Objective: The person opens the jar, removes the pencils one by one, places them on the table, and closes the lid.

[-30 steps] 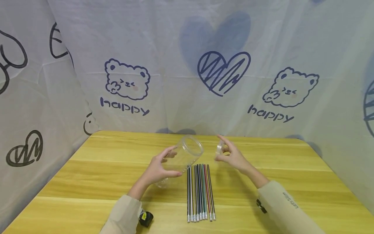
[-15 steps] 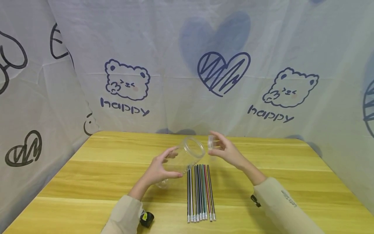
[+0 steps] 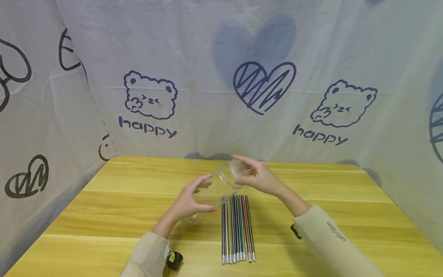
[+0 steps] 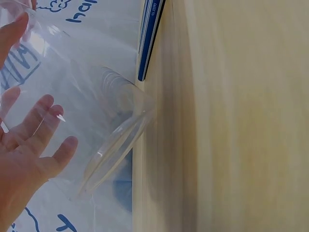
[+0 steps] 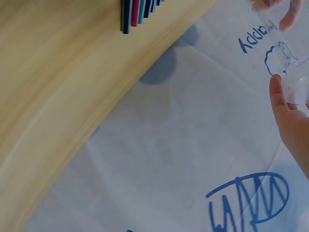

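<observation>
A clear plastic jar (image 3: 214,190) is held tilted by my left hand (image 3: 185,200), its mouth pointing up and to the right. In the left wrist view the fingers of that hand show through the jar's transparent wall (image 4: 63,72). My right hand (image 3: 263,179) grips a clear lid (image 3: 237,169) between thumb and fingers, right at the jar's mouth. Whether the lid touches the rim, I cannot tell. Just below the jar, a row of several pencils (image 3: 238,231) lies side by side on the table, silver ends toward me.
The wooden table (image 3: 104,215) reaches back to a white cloth (image 3: 207,50) printed with bears and hearts. Black wrist devices sit at my left sleeve (image 3: 149,250) and right sleeve (image 3: 332,238). The pencil ends (image 5: 137,12) also appear in the right wrist view.
My right hand has moved left with the lid, from well apart to the jar's mouth. The left hand and jar have barely shifted, and the pencils lie as before.
</observation>
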A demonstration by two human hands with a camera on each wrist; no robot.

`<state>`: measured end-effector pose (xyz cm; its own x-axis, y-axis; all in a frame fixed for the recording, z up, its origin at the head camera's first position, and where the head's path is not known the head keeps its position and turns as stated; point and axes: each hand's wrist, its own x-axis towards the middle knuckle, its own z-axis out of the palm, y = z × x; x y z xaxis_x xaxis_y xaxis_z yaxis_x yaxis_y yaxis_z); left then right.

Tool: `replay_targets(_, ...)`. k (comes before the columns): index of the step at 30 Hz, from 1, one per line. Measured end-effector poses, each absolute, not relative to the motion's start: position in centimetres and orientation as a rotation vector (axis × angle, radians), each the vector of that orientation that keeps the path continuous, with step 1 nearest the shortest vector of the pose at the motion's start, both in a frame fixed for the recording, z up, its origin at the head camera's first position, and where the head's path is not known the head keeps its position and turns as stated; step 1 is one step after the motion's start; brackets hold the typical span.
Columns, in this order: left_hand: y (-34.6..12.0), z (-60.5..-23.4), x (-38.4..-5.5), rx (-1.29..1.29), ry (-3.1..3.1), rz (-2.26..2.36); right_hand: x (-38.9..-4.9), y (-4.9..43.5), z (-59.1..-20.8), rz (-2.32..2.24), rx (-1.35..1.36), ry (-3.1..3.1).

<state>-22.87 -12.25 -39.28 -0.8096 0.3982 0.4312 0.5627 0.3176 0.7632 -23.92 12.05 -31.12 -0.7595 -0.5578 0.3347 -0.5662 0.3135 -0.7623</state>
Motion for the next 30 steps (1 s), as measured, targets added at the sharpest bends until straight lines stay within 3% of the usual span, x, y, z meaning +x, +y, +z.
replay_targets(16,-12.1,-38.8,-22.6,-0.879,-2.448,-1.464,-23.5,11.0,-30.3,1.236,1.159,-2.568)
replay_targets(30,-11.5,-35.6,-20.1,-0.886,-2.453,-1.457,-23.0,10.5,-29.8,1.118,1.100,-2.664)
